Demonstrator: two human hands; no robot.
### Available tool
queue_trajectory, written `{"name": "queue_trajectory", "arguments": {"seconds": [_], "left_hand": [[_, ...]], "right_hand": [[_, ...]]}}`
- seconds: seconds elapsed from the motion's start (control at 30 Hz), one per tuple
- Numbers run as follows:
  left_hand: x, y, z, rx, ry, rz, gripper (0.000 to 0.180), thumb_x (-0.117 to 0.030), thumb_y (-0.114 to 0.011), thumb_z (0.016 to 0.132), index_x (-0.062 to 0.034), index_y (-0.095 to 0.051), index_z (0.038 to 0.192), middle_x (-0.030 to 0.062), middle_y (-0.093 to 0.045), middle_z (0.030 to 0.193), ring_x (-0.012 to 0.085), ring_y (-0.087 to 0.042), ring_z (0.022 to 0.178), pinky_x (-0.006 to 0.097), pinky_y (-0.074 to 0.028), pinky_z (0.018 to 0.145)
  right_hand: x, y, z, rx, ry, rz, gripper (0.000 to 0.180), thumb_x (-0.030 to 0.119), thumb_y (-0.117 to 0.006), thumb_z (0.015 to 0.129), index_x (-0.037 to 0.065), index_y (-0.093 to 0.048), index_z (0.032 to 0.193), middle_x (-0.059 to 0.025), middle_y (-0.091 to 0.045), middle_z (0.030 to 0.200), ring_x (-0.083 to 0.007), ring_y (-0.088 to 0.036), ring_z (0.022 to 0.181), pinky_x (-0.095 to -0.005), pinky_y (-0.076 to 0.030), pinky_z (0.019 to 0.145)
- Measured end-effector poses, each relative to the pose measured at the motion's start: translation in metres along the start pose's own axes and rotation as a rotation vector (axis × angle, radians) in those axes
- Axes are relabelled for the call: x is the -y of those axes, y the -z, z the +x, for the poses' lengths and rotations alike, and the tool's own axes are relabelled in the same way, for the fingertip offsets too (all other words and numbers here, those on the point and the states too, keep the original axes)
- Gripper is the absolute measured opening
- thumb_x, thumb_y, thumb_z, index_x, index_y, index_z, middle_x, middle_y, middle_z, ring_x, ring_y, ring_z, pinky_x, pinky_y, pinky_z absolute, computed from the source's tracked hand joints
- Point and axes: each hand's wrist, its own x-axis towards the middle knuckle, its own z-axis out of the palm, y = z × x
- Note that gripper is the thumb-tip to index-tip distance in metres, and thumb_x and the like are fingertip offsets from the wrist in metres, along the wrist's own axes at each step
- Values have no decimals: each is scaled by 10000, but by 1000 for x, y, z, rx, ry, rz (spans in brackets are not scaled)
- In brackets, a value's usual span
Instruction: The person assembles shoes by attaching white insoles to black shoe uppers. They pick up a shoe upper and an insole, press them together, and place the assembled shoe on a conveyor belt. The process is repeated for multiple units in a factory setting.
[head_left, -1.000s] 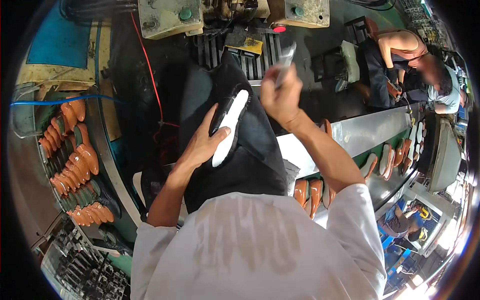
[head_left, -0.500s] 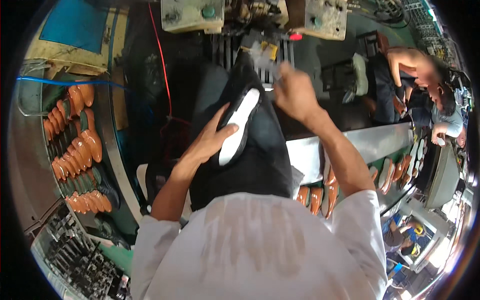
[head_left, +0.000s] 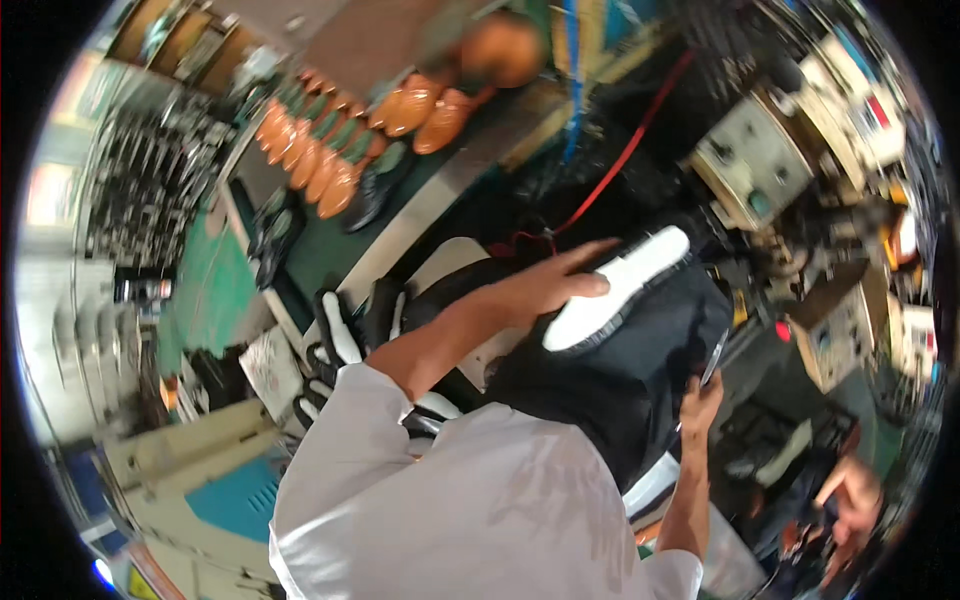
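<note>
A black shoe (head_left: 655, 268) lies tilted over my dark-clad lap with its white underside (head_left: 610, 296) facing up. My left hand (head_left: 562, 285) grips it from the side, thumb pressed on the white surface and fingers along the black edge. To the right of my knees, my right hand (head_left: 698, 408) is closed around a thin, shiny metal tool (head_left: 715, 357) that points up and away. What kind of tool it is I cannot make out. The tool and the shoe are apart.
Glossy orange-brown shoes (head_left: 322, 180) and a black shoe (head_left: 370, 195) stand on a bench at upper left. Several black shoes with white undersides (head_left: 341, 328) lie by my left elbow. A machine with control boxes (head_left: 755, 160) and a red hose (head_left: 625, 150) are ahead; another person (head_left: 850, 500) sits at lower right.
The view has swung left, toward the bench of shoes. My right hand has come down from beyond the shoe's far end to beside my knees. My left hand still grips the shoe.
</note>
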Motion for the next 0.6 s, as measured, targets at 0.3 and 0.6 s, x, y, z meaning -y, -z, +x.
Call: {"name": "queue_trajectory", "arguments": {"seconds": [0.3, 0.6], "left_hand": [[29, 234, -226, -1105, -291, 688, 783, -210, -783, 946, -108, -448, 1646, 145, -572, 1567, 233, -566, 1371, 340, -426, 1161], [296, 478, -337, -1384, 645, 2052, 984, -346, -826, 910, -492, -240, 1688, 389, -204, 1685, 464, -439, 1513, 645, -509, 1069]], "right_hand": [[-8, 1, 20, 60, -142, 102, 267, 191, -670, 925, -9, -657, 1102, -59, -624, 933, -171, -555, 882, -357, -474, 840], [2, 1, 20, -83, -353, 309, 223, 84, -575, 899, 17, -659, 1095, -27, -550, 739, -126, -517, 500, -307, -404, 412]]}}
